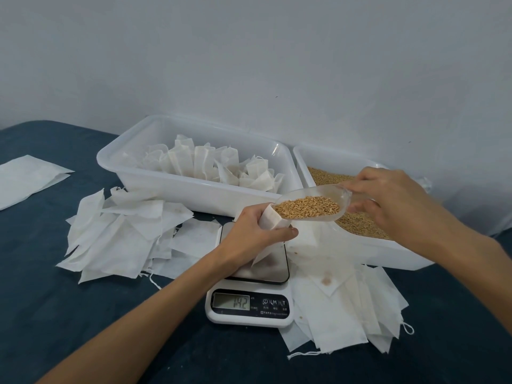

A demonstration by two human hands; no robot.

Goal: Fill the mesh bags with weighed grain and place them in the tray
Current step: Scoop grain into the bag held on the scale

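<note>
My left hand (250, 234) grips a white mesh bag (273, 221) upright on the platform of a white digital scale (250, 306), whose display is lit. My right hand (388, 198) holds the handle of a clear plastic scoop (310, 207) heaped with golden grain, its front lip at the bag's open mouth. Behind on the left, a white tray (155, 173) holds several filled mesh bags. A second white tray (368, 248) on the right holds loose grain (357, 221).
Empty white mesh bags lie in loose piles left of the scale (124, 234) and right of it (352, 311). A flat white sheet (25, 178) lies at the far left on the dark blue table (55, 314). A pale wall rises behind the trays.
</note>
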